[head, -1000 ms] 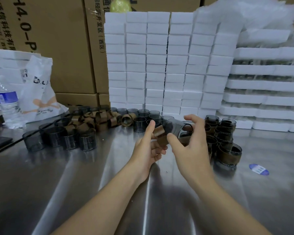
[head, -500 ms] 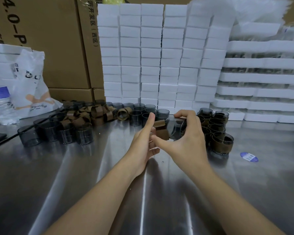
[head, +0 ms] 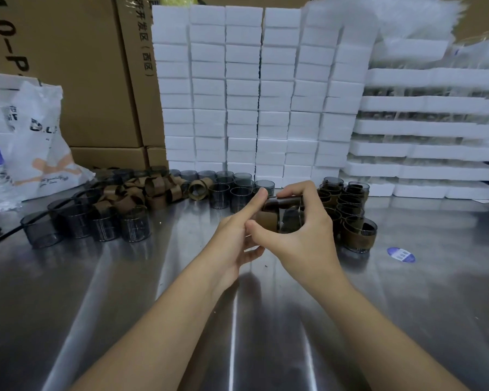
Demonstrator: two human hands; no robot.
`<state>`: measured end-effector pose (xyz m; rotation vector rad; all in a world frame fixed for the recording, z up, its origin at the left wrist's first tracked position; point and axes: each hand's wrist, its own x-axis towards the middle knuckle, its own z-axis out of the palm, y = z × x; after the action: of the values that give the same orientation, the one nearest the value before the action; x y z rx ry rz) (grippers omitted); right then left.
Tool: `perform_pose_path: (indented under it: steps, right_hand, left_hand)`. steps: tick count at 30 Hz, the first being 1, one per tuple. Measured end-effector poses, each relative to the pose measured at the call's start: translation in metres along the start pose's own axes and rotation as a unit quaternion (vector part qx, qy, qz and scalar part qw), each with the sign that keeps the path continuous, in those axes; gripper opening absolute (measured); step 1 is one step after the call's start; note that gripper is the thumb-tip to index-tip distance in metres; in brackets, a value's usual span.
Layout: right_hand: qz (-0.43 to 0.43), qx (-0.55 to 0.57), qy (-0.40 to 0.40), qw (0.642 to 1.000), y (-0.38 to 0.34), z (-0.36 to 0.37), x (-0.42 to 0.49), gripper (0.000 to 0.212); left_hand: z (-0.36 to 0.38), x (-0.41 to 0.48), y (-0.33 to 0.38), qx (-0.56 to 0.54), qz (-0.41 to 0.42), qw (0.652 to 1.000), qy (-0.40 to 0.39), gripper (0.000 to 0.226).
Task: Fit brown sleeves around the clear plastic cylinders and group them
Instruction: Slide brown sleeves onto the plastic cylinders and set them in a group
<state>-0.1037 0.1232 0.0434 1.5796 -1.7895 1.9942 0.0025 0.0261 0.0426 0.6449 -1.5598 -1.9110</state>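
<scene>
The worktop is silver-grey steel with pale streaked reflections. The loose sleeves are matte brown; the bare cylinders are smoky grey and see-through. White foam blocks stand before tan cartons printed in black. The white bag carries dark letters and a peach bow; the oval sticker is blue with white bars.

Inspection noted that the person's left hand and right hand were both bare. The left forearm and right forearm were uncovered along their whole visible length. Any clothing lay outside the view.
</scene>
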Motion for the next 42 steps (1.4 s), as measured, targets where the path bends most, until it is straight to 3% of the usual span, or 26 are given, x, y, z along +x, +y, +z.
perform_pose_path:
  steps: [3,7,11,16,23,27,30,34,37,39,42]
  right_hand:
    - [-0.012,0.015,0.006,1.000,-0.001,0.002,0.000,0.057]
    - [-0.041,0.016,-0.013,0.999,-0.002,0.003,0.002,0.063]
    - [-0.042,0.028,-0.059,0.997,0.004,0.001,0.003,0.069]
    - [-0.040,-0.012,-0.134,0.990,0.014,-0.008,0.004,0.076]
    - [-0.072,-0.045,-0.169,0.982,0.010,-0.010,0.012,0.080]
    - [-0.076,-0.062,-0.189,0.977,0.009,-0.013,0.010,0.079]
    - [-0.081,-0.062,-0.180,0.978,0.007,-0.013,0.012,0.081]
    - [-0.043,-0.032,-0.120,0.991,0.020,-0.017,0.017,0.087]
    - [-0.020,0.015,-0.040,0.999,0.031,-0.020,0.020,0.068]
    - [-0.010,0.058,-0.016,0.998,0.033,-0.021,0.026,0.051]
    - [-0.010,0.068,-0.012,0.998,0.032,-0.021,0.027,0.050]
  left_hand:
    - [0.004,-0.005,0.011,-0.008,-0.028,0.999,-0.035,0.072]
    - [0.002,-0.005,0.020,-0.039,-0.015,0.999,0.007,0.078]
    - [-0.003,-0.007,0.025,-0.002,-0.020,1.000,0.005,0.086]
    - [-0.008,-0.010,0.026,0.000,-0.063,0.998,-0.013,0.075]
    - [-0.010,-0.002,0.039,0.009,-0.072,0.996,-0.046,0.043]
    - [-0.011,-0.003,0.036,0.021,-0.065,0.997,-0.040,0.039]
    - [-0.010,-0.006,0.035,0.028,-0.043,0.998,-0.038,0.044]
    - [0.000,-0.006,0.033,0.009,-0.011,0.999,0.033,0.045]
    - [0.003,-0.004,0.029,-0.073,0.040,0.995,0.060,0.031]
    - [0.005,-0.002,0.025,-0.108,0.075,0.989,0.062,0.035]
    - [0.011,-0.002,0.018,-0.124,0.103,0.986,0.050,0.042]
